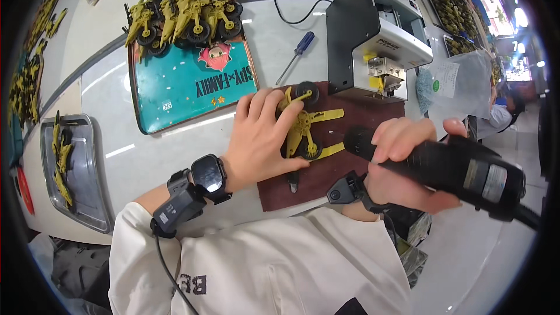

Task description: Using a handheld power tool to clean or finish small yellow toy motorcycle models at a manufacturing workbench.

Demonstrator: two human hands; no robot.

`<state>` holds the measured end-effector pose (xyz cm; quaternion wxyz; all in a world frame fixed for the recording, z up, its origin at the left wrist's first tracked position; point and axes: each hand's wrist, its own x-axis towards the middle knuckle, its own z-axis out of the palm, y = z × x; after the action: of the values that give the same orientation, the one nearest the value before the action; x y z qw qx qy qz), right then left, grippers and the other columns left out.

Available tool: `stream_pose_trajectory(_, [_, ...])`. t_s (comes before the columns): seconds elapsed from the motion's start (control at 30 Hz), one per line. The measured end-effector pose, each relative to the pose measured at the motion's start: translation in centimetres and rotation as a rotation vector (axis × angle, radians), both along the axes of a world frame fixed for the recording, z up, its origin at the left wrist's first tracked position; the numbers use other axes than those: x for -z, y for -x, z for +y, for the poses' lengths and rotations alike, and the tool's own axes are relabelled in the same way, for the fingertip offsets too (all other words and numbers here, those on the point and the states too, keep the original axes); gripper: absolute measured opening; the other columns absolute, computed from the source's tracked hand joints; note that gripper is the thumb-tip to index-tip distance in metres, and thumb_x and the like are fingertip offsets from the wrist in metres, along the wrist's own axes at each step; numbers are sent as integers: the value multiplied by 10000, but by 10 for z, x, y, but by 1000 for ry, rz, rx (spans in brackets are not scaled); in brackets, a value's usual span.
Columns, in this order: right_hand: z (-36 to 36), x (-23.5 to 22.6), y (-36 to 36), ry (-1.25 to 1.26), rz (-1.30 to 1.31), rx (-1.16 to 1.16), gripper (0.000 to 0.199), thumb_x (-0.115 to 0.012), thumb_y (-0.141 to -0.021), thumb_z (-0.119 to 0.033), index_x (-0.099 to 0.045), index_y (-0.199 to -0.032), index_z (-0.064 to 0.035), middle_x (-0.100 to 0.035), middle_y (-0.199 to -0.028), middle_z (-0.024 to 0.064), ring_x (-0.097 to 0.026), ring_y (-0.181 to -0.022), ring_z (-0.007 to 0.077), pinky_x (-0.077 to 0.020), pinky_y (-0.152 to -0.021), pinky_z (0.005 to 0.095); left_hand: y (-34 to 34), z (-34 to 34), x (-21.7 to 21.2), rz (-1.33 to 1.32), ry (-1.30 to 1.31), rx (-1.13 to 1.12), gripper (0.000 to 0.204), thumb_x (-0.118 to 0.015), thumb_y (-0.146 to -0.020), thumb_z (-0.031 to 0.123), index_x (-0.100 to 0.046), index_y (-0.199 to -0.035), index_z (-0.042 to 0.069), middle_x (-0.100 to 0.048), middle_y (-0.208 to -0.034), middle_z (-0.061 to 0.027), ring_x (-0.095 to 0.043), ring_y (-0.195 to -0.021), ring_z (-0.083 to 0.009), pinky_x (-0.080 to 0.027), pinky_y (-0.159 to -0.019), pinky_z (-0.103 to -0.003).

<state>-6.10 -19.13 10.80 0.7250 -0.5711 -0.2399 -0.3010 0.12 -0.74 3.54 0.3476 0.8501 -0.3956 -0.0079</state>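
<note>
In the middle of the head view, we pinch the yellow toy (pixel 299 130) on the cloth (pixel 277 191) between our left hand's (pixel 255 140) thumb and fingers. Toward its four o'clock, our right hand's (pixel 396 188) fingers wrap the driver (pixel 440 163). We see the screwdriver (pixel 303 44) at twelve, the tray (pixel 166 93) at ten.

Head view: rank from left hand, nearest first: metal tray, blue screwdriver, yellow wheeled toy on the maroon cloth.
From the left hand:
1. Yellow wheeled toy: touching, at its right.
2. Blue screwdriver: beyond the fingertips, slightly right.
3. Metal tray: far left.
</note>
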Motion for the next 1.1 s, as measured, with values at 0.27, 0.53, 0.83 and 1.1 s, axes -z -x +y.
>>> stream_pose_trajectory(0.27, [15,8,-6,-41,20,-19,975,-576,-689,-705,-212,-1282,-22,-563,-784,153,-549,-575,250,-447,-584,385,-3,2,19,-108,-98,92,906,-692,-632,522,-354,-1336,62,-381,-1281,-156,-341,-1214,-314,-219,-986,-472])
stream_pose_trajectory(0.53, [17,16,-26,-110,76,20,901,-551,-735,-678,-241,-1239,1,-550,-757,167,-534,-547,261,-454,-548,382,-2,6,21,-47,-33,63,871,-706,-609,450,-385,-1309,43,-441,-1239,-121,-376,-1201,-288,-225,-991,-460])
stream_pose_trajectory(0.83, [23,36,-40,-76,85,32,999,-477,-675,-779,-235,-1226,18,-559,-748,154,-539,-514,221,-471,-526,325,-5,6,26,-17,-1,80,846,-706,-581,417,-411,-1287,56,-447,-1222,-122,-390,-1188,-297,-224,-999,-466])
stream_pose_trajectory(1.1, [22,42,-39,-56,15,-35,918,-606,-672,-667,-306,-1215,10,-567,-781,177,-563,-564,250,-472,-526,323,-8,6,29,-31,22,85,832,-684,-607,464,-419,-1284,61,-461,-1202,-127,-396,-1177,-301,-228,-996,-468])
